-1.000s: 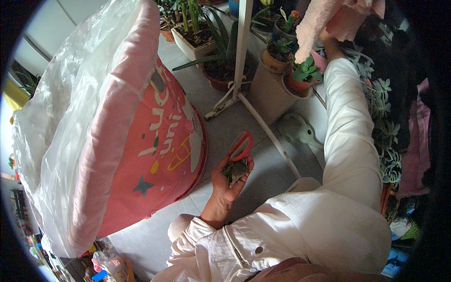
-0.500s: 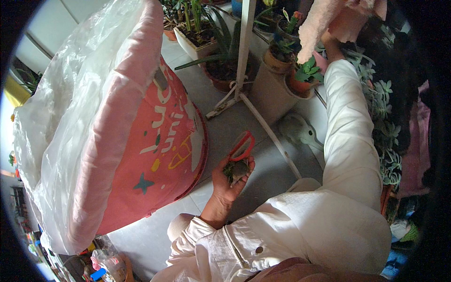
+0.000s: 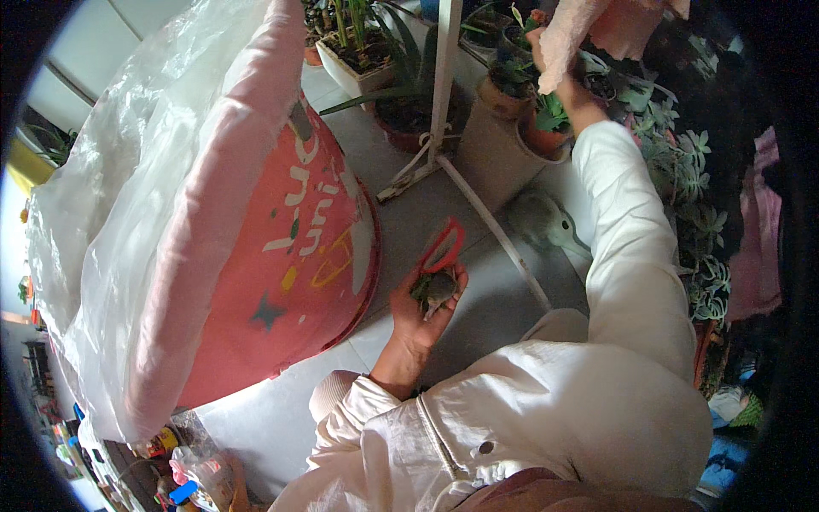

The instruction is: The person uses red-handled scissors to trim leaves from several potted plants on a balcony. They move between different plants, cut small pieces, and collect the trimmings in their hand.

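Note:
My left hand (image 3: 416, 311) is palm up, its fingers curled round a small dark clump (image 3: 439, 290) with green bits at its side. A red loop (image 3: 443, 247), like a scissors handle, sticks up from the same hand; the rest of it is hidden. At the far right, my right hand (image 3: 583, 104) reaches in among the potted plants, with a pink towel (image 3: 580, 38) hanging in front of it. A fingertip shows left of the towel, near a small plant with a red top (image 3: 537, 17). Most of its fingers are hidden. Below the hand stands a potted green plant (image 3: 548, 115).
A large pink-red fabric basket (image 3: 256, 324) with clear plastic over it fills the left. A white metal stand (image 3: 444, 85) rises from the tiled floor, one foot slanting toward my knee. Trailing succulents (image 3: 691, 162) line the right; an aloe pot (image 3: 401, 119) stands at the back.
My right hand has moved up and left, behind the pink towel. The pink thing beside it before no longer shows. My left hand keeps its hold, shifted slightly.

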Tool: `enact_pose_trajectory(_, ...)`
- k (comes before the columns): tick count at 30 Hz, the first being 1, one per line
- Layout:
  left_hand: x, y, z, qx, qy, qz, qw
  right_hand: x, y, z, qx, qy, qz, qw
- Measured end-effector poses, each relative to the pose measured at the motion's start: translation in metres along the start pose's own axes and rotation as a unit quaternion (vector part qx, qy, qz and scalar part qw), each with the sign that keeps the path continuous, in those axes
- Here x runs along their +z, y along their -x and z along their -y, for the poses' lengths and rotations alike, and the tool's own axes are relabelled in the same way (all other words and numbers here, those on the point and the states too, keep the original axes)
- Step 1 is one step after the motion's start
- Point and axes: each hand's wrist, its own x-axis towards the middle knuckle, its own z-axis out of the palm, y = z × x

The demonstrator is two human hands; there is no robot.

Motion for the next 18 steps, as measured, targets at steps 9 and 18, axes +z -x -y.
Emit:
enact_pose_trajectory(9, 0.007, 0.019, -0.008, 0.039, 0.011, 0.047, 0.998, -0.109, 0.153, 0.133, -0.157, -0.187, 0.041, 0.969)
enact_pose_trajectory(18, 0.013, 0.025, -0.003, 0.043, -0.035, 0.071, 0.996, -0.235, 0.268, 0.204, -0.193, -0.475, 0.231, 0.827)
